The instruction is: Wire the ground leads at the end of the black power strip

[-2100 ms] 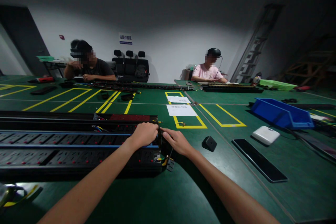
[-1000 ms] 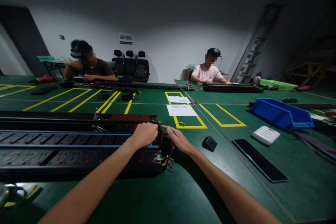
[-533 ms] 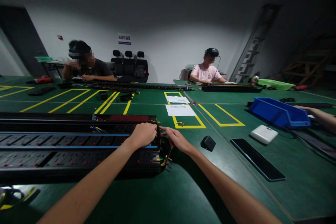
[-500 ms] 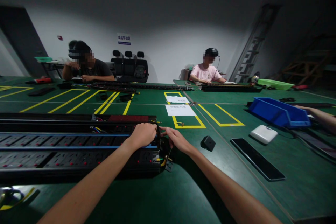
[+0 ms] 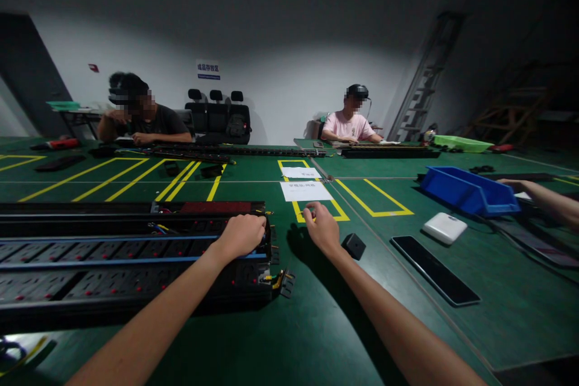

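Note:
My left hand [image 5: 244,234] lies over the right end of a long black power strip [image 5: 194,226], its fingers curled over the edge. A small black end piece [image 5: 274,247] shows just below those fingertips. To the right, my right hand [image 5: 322,226] is above the table, apart from the strips, with fingers bent and thumb and forefinger apart. Nothing can be made out between them. Nearer me lies another power strip [image 5: 122,280] with rows of sockets and red dots. From its end, yellow-green wires lead to a loose black end cap [image 5: 287,284].
Right of my right hand are a black block [image 5: 354,246], a phone [image 5: 434,270], a white case [image 5: 444,228] and a blue bin [image 5: 470,193]. A person's hand [image 5: 520,186] is beside the bin. Paper sheets [image 5: 305,191] lie ahead. Two people sit across the green table [image 5: 344,338].
My right hand has moved away from the strip's end, up and to the right. My left hand stays on the strip. The view has shifted slightly.

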The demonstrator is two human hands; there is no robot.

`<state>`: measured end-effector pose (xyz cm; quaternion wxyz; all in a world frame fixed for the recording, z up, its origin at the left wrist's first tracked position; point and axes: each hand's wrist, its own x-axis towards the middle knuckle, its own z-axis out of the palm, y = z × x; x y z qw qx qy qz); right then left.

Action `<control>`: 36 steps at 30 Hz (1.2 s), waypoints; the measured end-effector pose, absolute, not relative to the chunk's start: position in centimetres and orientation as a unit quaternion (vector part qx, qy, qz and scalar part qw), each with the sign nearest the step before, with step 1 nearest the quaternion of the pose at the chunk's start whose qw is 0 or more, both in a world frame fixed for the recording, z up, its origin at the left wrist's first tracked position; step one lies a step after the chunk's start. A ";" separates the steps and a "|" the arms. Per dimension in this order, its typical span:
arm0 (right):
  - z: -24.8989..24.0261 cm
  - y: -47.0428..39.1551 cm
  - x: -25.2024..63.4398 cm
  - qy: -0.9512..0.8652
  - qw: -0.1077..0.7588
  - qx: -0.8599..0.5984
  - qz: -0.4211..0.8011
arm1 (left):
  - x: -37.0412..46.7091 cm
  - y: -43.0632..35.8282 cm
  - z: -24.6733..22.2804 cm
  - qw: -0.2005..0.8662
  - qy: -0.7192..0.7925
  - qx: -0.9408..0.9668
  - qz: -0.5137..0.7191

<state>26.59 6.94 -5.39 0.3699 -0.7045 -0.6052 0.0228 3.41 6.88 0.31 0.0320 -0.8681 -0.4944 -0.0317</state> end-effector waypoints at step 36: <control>-6.5 6.4 25.6 -0.669 0.183 -0.716 -0.080 | 3.4 7.1 0.3 0.037 -0.495 -0.868 -0.029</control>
